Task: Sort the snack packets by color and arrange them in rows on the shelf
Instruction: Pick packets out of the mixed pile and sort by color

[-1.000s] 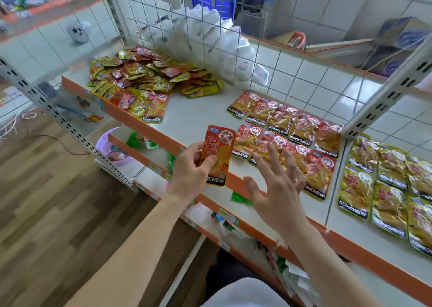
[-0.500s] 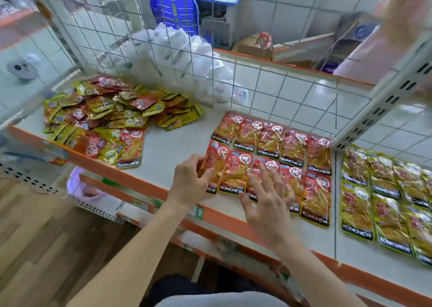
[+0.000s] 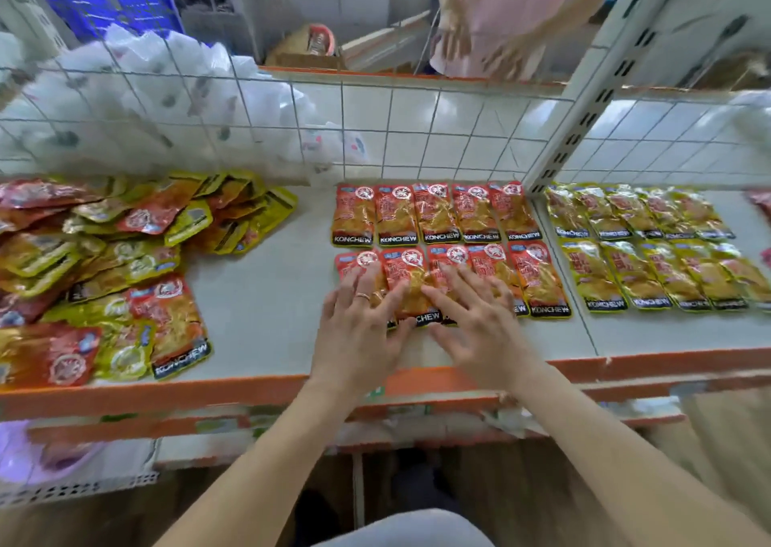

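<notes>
left hand (image 3: 359,334) and right hand (image 3: 479,325) flat, fingers (image 3: 362,286) released (straight), pressing front row of red foil snack packets (image 3: 538,279) mid white metal shelf (image 3: 267,317). mixed red-and-yellow packet pile (image 3: 104,263) at 9 o'clock, yellow foil packet rows (image 3: 651,250) at 3 o'clock.

Glossy crinkled foil snack packets (image 3: 438,213) lie on a smooth matt shelf (image 3: 267,296) backed by wire mesh (image 3: 417,129).

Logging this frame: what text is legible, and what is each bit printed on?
"KONCHEW": bottom band of each of the back-row red packets.
"KONCHEW": right-end red packet in the front row.
"CHEW": half-covered band of the middle red packet under the left hand and right hand.
"KONCHEW": pile packet at the near edge.
"KONCHEW": yellow packet, front row, blurred.
Round emblems and smaller print: too blurred to read.
</notes>
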Tool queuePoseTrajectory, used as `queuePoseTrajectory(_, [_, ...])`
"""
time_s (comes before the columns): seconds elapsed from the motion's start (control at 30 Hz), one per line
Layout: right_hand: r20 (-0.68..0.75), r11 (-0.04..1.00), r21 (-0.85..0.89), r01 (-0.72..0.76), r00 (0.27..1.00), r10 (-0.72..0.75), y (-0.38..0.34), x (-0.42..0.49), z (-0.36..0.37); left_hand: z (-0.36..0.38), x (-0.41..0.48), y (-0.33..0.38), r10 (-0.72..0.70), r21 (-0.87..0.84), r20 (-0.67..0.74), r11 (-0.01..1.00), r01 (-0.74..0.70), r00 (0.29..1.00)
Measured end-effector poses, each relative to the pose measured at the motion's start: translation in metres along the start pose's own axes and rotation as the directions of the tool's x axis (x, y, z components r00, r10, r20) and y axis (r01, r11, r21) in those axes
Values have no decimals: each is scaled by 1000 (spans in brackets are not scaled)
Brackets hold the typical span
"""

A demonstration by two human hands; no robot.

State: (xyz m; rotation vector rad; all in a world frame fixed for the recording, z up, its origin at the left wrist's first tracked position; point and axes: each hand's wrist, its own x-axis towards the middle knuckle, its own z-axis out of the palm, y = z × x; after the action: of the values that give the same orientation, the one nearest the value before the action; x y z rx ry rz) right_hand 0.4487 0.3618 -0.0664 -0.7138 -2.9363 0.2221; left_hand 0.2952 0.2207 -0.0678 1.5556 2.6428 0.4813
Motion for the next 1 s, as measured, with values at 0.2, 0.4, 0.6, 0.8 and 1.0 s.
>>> queuePoseTrajectory(0.2, [-11,998,12,-66,998,66,0,2,-2,2,5,0,7,5,95,1000,-8,995])
queuePoseTrajectory(0.4, [-3,995,18,-98,995,98,0,0,-1,-1,5,4,-31,11,106,999,30,994])
queuePoseTrajectory(0.6, [-20,996,22,-90,996,91,0,1,-3,0,7,5,-49,52,137,998,42,989])
queuePoseTrajectory(0.8, [-108,996,77,-32,993,41,2,-2,-4,-1,1,5,-43,21,-20,999,43,999])
queuePoseTrajectory(1.0, [-192,972,229,49,981,-4,-7,1,-11,-19,-34,1,-104,-31,-257,995,100,961])
